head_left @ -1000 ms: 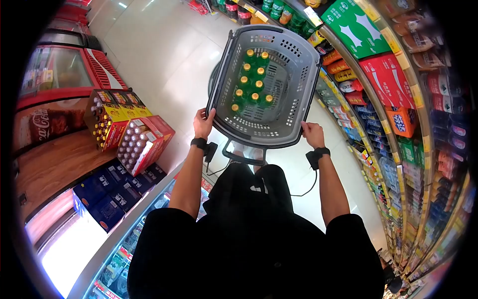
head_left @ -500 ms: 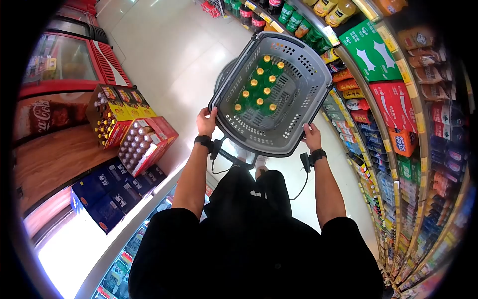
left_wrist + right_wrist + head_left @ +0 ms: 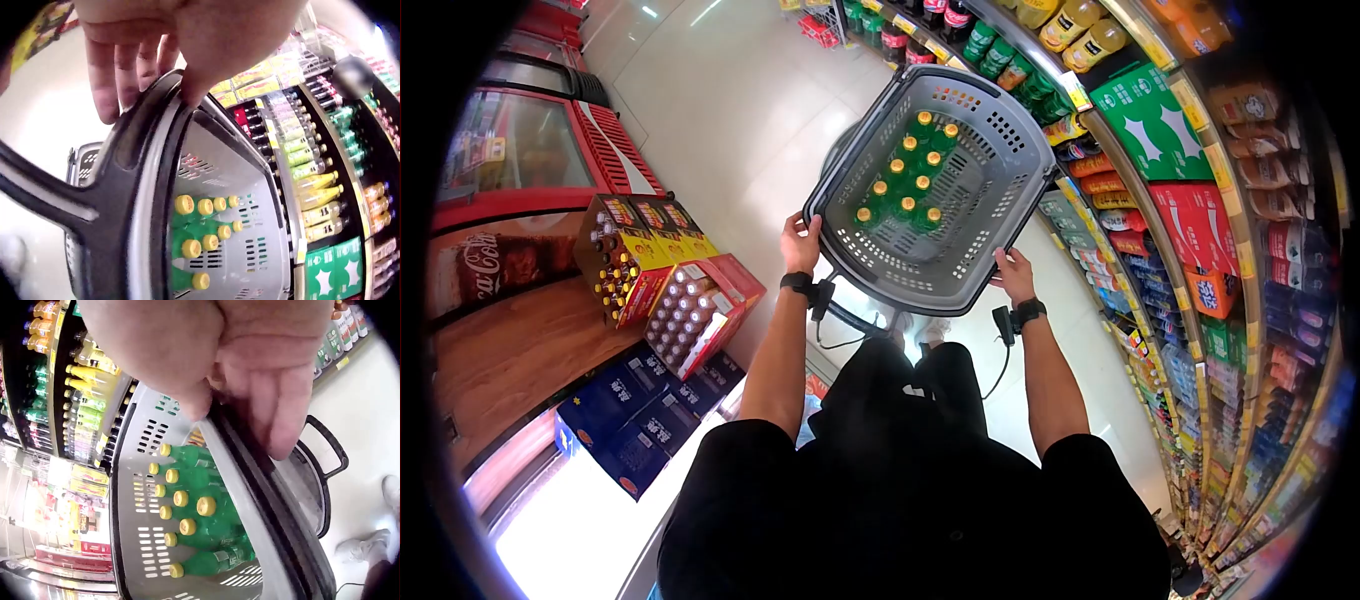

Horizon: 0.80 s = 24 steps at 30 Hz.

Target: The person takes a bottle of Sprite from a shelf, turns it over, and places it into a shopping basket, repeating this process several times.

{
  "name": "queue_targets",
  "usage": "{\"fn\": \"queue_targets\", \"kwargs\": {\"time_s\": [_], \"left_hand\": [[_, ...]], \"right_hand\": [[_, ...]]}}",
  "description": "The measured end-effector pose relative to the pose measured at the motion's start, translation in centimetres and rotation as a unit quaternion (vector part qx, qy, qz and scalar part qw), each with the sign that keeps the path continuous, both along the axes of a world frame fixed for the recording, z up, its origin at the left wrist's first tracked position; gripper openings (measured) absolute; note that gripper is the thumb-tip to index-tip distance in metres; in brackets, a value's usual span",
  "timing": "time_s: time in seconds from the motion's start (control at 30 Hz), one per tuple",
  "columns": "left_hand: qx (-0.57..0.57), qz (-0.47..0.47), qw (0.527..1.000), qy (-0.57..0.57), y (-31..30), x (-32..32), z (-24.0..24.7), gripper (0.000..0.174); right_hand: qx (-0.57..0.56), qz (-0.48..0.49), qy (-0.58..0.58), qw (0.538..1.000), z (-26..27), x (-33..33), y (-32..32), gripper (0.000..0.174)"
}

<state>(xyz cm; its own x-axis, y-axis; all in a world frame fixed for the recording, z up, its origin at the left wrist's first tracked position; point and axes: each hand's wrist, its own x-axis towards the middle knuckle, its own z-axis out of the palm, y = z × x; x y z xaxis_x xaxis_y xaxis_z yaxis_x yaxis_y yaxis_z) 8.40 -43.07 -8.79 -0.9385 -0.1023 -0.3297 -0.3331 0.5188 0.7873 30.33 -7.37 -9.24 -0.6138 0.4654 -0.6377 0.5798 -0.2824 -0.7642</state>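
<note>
A grey plastic shopping basket [image 3: 1000,170] is held in front of the body by its rim. Inside it stand several green bottles [image 3: 206,478] with yellow caps, grouped toward the left side in the head view. My left hand [image 3: 800,245] grips the basket's left rim near the front corner; the left wrist view has its thumb on the inner side and its fingers over the outer side. At the right front corner, my right hand [image 3: 1017,277] pinches the rim between thumb and fingers. A second grey basket [image 3: 324,503] sits lower, mostly hidden by the first.
Curved drink shelves [image 3: 1140,240] run close along the right. On the left are a red fridge [image 3: 530,150], bottle crates [image 3: 700,310] and blue cartons [image 3: 645,420]. Pale tiled floor [image 3: 730,120] lies ahead, and the wearer's shoes [image 3: 369,544] are below the basket.
The basket has turned clockwise in the head view; it shifted right, then back a little to the left. Both hands have kept hold of its rim.
</note>
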Motion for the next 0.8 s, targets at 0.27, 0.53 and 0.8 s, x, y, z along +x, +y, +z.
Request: {"fn": "queue_targets", "kwargs": {"time_s": [0.27, 0.53, 0.8], "left_hand": [[-0.044, -0.059, 0.997, 0.016, -3.0, -1.0, 1.7, 0.051], [-0.036, -0.042, 0.998, 0.025, -3.8, -1.7, 1.5, 0.049], [-0.184, -0.048, 0.976, 0.105, -4.1, -2.7, 0.9, 0.055]], "right_hand": [[0.004, 0.047, -0.061, 0.997, 1.3, -4.0, -1.9, 0.050], [0.013, 0.113, -0.053, 0.992, 0.0, -6.7, -2.3, 0.051], [-0.026, 0.198, -0.055, 0.978, 0.8, -10.4, -3.0, 0.051]]}}
